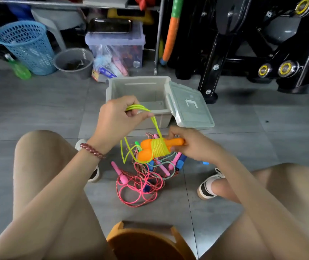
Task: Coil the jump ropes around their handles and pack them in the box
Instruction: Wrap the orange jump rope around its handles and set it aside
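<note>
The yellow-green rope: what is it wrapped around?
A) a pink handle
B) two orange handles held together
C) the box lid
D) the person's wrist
B: the yellow-green rope lies in tight coils around the orange handles, which the right hand grips at one end, while the left hand pinches the loose strands above.

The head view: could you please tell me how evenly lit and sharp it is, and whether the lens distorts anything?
In the head view the light is soft and even, with one soft shadow on the floor beside the black frame; the orange handles at centre are fairly sharp; the blue basket toward the corner is smeared and leans, as wide-angle bending.
</note>
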### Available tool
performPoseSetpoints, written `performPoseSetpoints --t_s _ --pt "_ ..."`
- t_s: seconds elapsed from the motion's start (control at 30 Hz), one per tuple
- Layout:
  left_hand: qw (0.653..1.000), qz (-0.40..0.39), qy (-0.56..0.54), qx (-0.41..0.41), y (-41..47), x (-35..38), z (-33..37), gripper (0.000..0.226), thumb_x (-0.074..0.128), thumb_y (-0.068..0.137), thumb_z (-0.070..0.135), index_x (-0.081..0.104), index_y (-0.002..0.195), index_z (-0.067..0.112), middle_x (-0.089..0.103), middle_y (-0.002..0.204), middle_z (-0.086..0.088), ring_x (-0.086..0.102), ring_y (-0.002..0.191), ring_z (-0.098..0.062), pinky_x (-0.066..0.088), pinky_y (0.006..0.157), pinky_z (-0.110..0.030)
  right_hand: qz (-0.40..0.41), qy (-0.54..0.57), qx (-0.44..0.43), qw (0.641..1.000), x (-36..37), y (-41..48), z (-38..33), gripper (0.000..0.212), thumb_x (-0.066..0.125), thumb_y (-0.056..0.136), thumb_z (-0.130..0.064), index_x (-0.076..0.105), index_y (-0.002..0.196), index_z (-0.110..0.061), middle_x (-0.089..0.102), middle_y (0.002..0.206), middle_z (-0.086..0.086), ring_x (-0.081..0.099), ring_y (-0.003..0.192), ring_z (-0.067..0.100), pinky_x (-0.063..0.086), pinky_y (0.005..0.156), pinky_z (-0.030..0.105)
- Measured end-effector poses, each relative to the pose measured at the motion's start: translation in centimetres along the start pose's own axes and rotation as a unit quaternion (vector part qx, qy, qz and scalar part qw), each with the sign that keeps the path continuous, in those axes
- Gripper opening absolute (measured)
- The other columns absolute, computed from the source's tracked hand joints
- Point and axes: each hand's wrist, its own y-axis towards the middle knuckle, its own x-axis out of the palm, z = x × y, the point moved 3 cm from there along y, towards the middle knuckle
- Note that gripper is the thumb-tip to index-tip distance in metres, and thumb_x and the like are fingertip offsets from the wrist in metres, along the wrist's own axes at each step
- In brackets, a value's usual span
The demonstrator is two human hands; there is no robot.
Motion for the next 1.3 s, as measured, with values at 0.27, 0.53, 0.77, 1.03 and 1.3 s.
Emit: performPoseSetpoints --t_s 0.27,0.53,0.77,1.03,1.3 --pt "0.992 -0.048 0.055 -0.098 1.4 1.3 -3.0 0.049 0.078 0.064 0.053 0.045 0.054 0.018 0.042 0.047 0.007 0.037 0.048 -0.007 0.031 0.053 -0.027 -0.076 0.130 -0.049 0.987 -0.2 -1.4 -2.0 0.025 0.067 0.083 0.001 0.052 0.091 -0.018 0.063 0.083 -0.013 0.063 0.076 0.006 0.054 0.070 0.025" --pt "0.986 -0.108 0.002 -0.126 1.5 2.8 -4.7 0.073 0.066 0.051 0.076 0.054 0.062 0.004 0.041 0.051 0.005 0.036 0.052 -0.010 0.033 0.055 -0.030 -0.081 0.211 -0.092 0.970 -1.1 -2.2 -2.3 0.014 0.059 0.091 -0.006 0.047 0.098 -0.006 0.054 0.092 0.012 0.055 0.077 0.013 0.050 0.067 0.020" --pt "0.950 -0.275 -0.110 -0.101 1.2 4.0 -4.5 0.081 0.058 0.065 0.078 0.044 0.063 -0.001 0.032 0.062 -0.006 0.035 0.060 -0.016 0.029 0.058 -0.030 -0.057 0.332 -0.100 0.936 -3.7 -2.9 -1.2 0.035 0.071 0.079 -0.045 0.055 0.096 -0.021 0.053 0.092 0.017 0.053 0.080 0.025 0.053 0.067 0.036" --pt "0.941 -0.300 -0.150 -0.053 0.8 4.8 -3.0 0.014 0.055 0.094 0.019 0.052 0.082 0.014 0.041 0.061 0.011 0.037 0.050 -0.001 0.034 0.048 -0.015 0.170 0.597 -0.025 0.784 -6.3 -2.2 1.6 0.025 0.066 0.079 -0.027 0.049 0.094 -0.015 0.066 0.086 0.001 0.060 0.065 0.016 0.047 0.053 0.020" --pt "0.960 -0.267 -0.077 -0.043 -0.4 6.1 -2.8 0.016 0.065 0.086 0.037 0.054 0.081 0.026 0.053 0.067 0.004 0.047 0.059 -0.009 0.040 0.057 -0.029 0.356 0.515 0.043 0.779 -5.6 -1.2 3.2 0.007 0.048 0.097 -0.005 0.044 0.098 -0.010 0.059 0.090 0.011 0.058 0.069 0.017 0.044 0.054 0.020"
